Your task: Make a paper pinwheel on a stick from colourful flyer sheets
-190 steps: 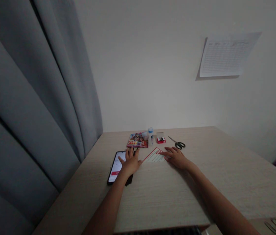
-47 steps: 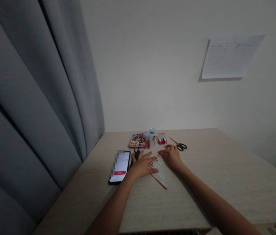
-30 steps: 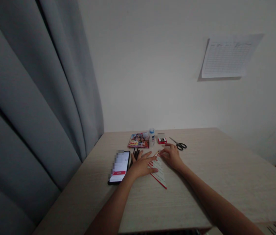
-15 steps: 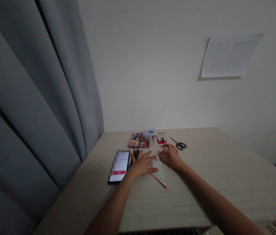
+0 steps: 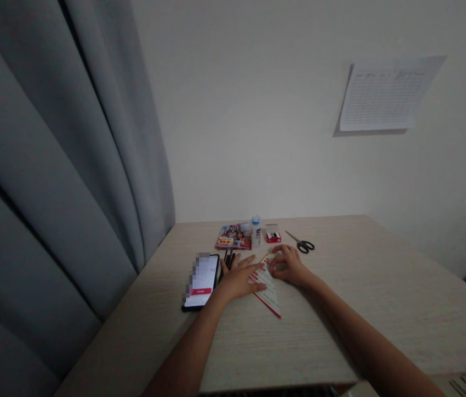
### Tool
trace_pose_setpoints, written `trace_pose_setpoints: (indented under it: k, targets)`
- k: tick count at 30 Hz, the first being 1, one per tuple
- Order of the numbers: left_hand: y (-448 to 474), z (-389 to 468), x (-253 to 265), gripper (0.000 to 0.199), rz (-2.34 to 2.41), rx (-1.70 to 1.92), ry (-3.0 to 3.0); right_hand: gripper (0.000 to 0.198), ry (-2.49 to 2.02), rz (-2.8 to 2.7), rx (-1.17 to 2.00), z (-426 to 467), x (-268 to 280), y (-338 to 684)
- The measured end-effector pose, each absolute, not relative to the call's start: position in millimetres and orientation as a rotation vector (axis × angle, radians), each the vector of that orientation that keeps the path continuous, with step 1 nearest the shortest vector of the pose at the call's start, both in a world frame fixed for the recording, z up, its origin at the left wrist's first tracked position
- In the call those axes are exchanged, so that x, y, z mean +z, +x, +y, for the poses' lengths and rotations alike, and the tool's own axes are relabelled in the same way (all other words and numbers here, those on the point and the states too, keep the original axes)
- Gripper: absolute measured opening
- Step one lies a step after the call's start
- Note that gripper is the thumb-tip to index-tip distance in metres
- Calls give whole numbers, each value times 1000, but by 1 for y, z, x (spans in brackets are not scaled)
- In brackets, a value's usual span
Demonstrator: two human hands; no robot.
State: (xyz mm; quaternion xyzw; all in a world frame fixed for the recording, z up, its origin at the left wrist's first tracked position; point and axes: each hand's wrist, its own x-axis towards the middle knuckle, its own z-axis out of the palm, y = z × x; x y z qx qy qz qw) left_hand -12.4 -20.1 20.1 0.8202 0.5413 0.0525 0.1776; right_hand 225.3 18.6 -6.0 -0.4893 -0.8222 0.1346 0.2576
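Observation:
A folded triangular sheet of paper (image 5: 270,295), printed with text and red strips, lies on the table between my hands. My left hand (image 5: 238,279) rests on it from the left, fingers spread, with the thumb and fingertips on the printed face. At the paper's upper right edge is my right hand (image 5: 290,266), its fingers bent inward and closed. Whatever is between those fingertips, if anything, is hidden. A phone (image 5: 200,284) with its screen lit lies left of my left wrist. Dark slim sticks (image 5: 228,258) lie partly under my left fingers.
Beyond my hands stand a colourful printed packet (image 5: 235,236), a clear bottle with a blue cap (image 5: 256,230) and a small red open box (image 5: 273,237). Black-handled scissors (image 5: 304,245) lie to the right. A grey curtain (image 5: 134,165) hangs along the table's left side.
My right hand has shifted very slightly right along the paper's edge. My left hand and the paper have barely moved.

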Motion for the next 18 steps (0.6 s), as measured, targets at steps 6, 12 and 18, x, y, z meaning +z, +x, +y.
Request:
trace_pose_setpoints:
  k: [6,12,18]
  targets:
    - [-13,-20,19,78,1523,165,2317,14,-1290,-2282,494,16,0,228]
    - [-12,-22,22,75,1527,169,2315,11,-1235,-2307,531,11,3,230]
    - [-12,-22,20,71,1545,205,2385,9,-1154,-2288,435,13,-6,231]
